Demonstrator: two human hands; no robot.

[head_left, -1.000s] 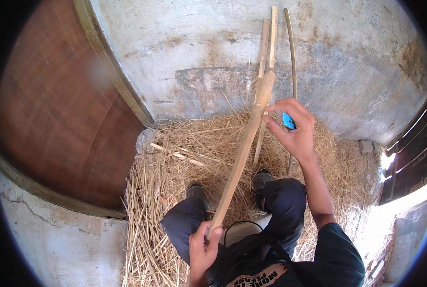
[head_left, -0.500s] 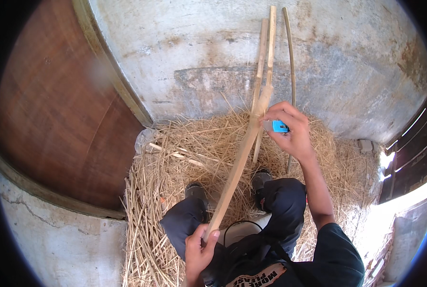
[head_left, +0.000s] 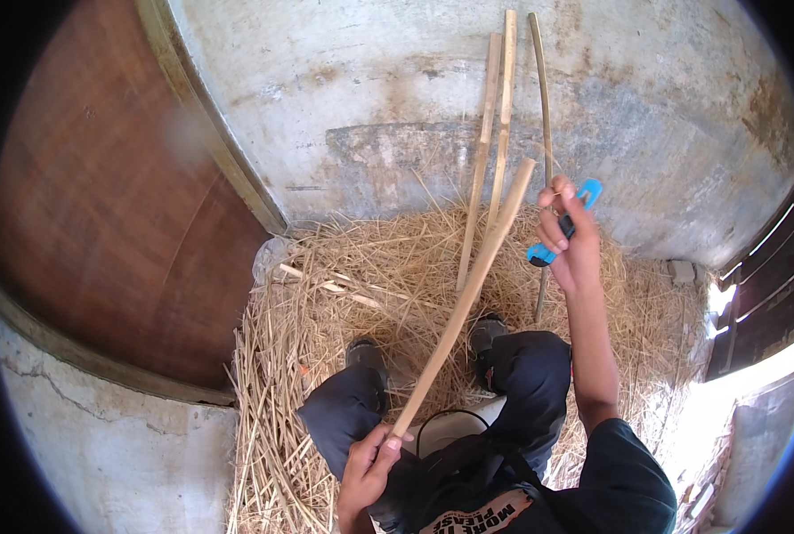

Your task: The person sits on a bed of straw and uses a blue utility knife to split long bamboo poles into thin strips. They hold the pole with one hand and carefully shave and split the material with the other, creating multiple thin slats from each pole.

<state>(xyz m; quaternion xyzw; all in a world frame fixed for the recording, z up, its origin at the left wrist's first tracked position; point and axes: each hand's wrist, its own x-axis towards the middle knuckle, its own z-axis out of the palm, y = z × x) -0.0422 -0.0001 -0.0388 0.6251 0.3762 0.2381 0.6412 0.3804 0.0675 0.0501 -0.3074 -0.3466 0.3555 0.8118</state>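
My left hand (head_left: pixel 368 467) is closed round the lower end of a long pale bamboo strip (head_left: pixel 457 319), which slants up and away to the right over my knees. Up by the strip's far end, a little to its right, my right hand (head_left: pixel 573 233) grips a blue and black utility knife (head_left: pixel 542 255). The knife sits across the palm, and I cannot make out its blade. A thin pale fibre seems to rise from the fingertips of that hand. Knife and strip are apart.
Two pale strips (head_left: pixel 502 116) and a darker thin stick (head_left: pixel 541 84) lean against the stained wall (head_left: pixel 388 80). Straw-like shavings (head_left: pixel 281 427) cover the floor round my boots. To the left stands a brown door panel (head_left: pixel 130 205); dark slats (head_left: pixel 766 294) are at the right.
My right hand has come off the bamboo strip, moving right, and the knife has turned in its grip. The strip has swung slightly right at its far end, still in my left hand.
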